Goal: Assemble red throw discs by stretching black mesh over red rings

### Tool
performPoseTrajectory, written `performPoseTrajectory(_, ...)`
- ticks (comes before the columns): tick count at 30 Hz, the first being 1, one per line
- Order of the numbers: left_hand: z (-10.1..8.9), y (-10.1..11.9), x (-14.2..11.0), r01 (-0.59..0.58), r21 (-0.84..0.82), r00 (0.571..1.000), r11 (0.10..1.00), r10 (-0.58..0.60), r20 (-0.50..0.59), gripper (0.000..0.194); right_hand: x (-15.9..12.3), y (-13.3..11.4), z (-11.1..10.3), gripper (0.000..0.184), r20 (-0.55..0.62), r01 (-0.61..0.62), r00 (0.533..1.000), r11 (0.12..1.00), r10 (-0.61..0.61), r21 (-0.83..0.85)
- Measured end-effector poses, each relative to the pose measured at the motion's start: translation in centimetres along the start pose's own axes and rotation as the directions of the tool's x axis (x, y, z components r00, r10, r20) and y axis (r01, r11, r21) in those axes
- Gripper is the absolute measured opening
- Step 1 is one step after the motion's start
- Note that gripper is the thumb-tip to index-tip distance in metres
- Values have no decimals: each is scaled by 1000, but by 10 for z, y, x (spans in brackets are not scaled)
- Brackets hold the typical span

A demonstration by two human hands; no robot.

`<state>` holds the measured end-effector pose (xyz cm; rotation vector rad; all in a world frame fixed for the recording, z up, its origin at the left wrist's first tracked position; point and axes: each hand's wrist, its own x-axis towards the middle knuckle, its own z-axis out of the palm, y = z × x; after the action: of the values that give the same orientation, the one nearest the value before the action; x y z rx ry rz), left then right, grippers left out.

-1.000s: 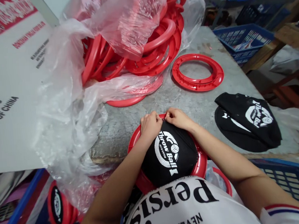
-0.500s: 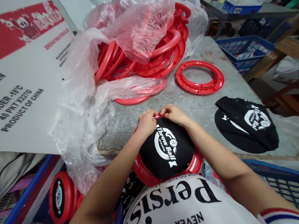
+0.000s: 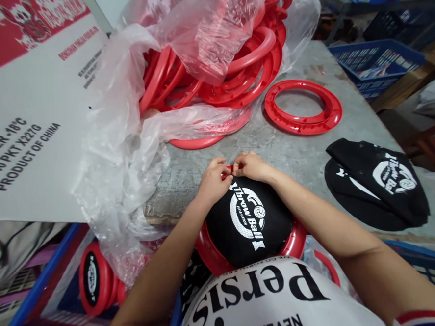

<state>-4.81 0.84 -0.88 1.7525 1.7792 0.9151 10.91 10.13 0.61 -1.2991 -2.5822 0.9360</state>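
Grey concrete tabletop [image 3: 298,153] carries the work: at its near edge a red ring [image 3: 292,244] wears a black cloth cover [image 3: 248,220] printed "Throw Ball". Both the left hand [image 3: 213,179] and right hand [image 3: 250,166] pinch the cover's far edge, fingertips nearly meeting. Beyond the ring lies a bag of red rings [image 3: 212,75]; left, a carton [image 3: 26,120] reads "PRODUCT OF CHINA".

A heap of red plastic rings [image 3: 230,69] in a clear plastic bag [image 3: 133,119] fills the grey worktop's [image 3: 298,153] far left. One loose red ring [image 3: 303,106] lies just beside it. Black printed fabric covers [image 3: 375,185] sit at the right edge. A white printed cardboard box [image 3: 26,120] stands left.
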Motion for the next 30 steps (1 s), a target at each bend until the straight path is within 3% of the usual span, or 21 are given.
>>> performPoseTrajectory(3,1,-1,2,25,-38,1000,999,-25,-8,10,2,2,2,9,1,3,1000,999,-3,32)
performPoseTrajectory(8,2,1,4,81,-63,994,995,-85,-69,15,-4,11,11,11,-118,31,993,989,-14,147)
performPoseTrajectory(17,6,2,5,93,-68,989,993,-100,-112,17,-6,13,20,14,-263,73,964,981,-24,178)
performPoseTrajectory(30,6,1,4,101,-64,987,993,-108,-119,19,-7,10,20,11,-263,34,965,991,1,128)
